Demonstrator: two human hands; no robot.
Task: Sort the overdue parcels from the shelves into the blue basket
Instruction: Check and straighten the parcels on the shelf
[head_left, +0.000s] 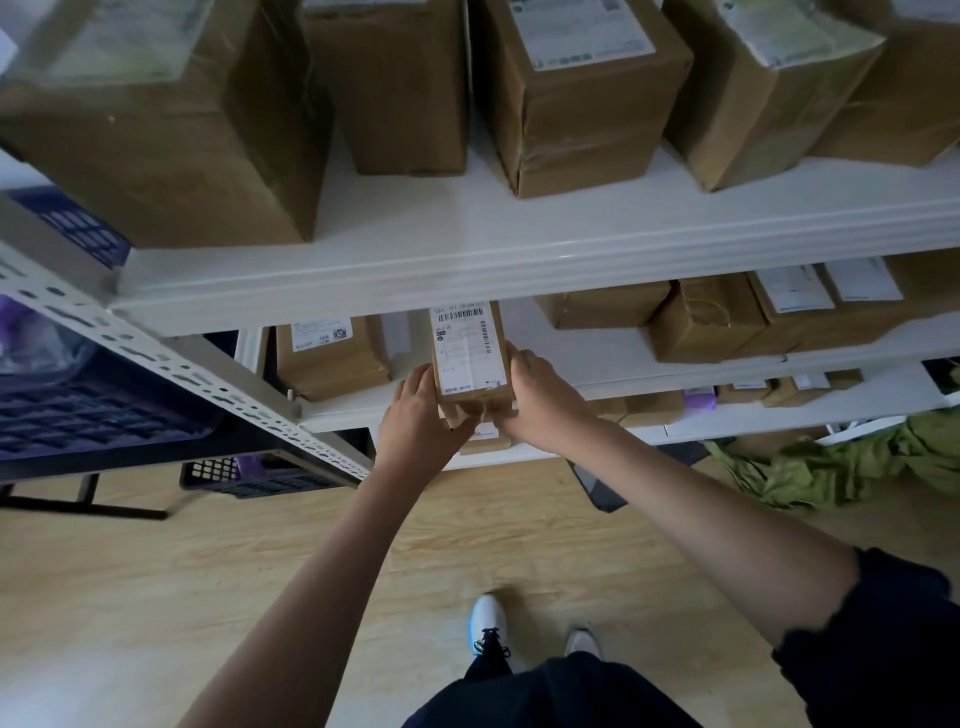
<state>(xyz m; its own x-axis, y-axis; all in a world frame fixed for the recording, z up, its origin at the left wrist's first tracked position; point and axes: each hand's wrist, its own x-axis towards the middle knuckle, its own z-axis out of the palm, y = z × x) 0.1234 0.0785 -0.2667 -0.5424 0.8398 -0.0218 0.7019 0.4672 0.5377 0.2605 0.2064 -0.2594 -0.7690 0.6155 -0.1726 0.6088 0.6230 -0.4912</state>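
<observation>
Blue plastic of a basket (98, 410) is seen at the left edge, cut off by the frame and partly hidden behind a perforated shelf upright (171, 358). Five large cartons (576, 98) are counted on the upper shelf (467, 260), their tops cut off. At centre, one narrow labelled parcel (470, 358) is gripped at the middle shelf's front edge, the left hand (421, 415) and right hand (540, 400) clamped on its sides; fingertips are hidden behind it. Green cloth (841, 467) is crumpled at lower right.
</observation>
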